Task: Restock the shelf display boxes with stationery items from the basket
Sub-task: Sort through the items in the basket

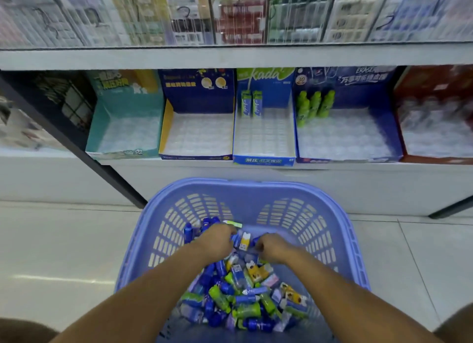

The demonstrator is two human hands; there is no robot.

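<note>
A purple plastic basket (pixel 332 214) stands on the floor below me, filled with several small stationery items (pixel 238 299) in blue, green and white packs. Both my hands are down in the far part of the pile. My left hand (pixel 217 240) has its fingers curled into the items, and whether it holds one is hidden. My right hand (pixel 272 246) is curled beside a small blue and white carton (pixel 242 240). On the shelf ahead stand several open display boxes: teal (pixel 102 127), dark blue and yellow (pixel 166 122), a blue kada box (pixel 263 159) with two packs, and a blue box (pixel 391 127) with green bottle-shaped items (pixel 314 107).
A red display box (pixel 399 99) sits at the right end of the shelf. Above, an upper shelf (pixel 230 57) carries hanging packaged goods. A dark metal shelf post (pixel 84 161) slants down to the floor at the left. Pale floor tiles (pixel 64 253) surround the basket.
</note>
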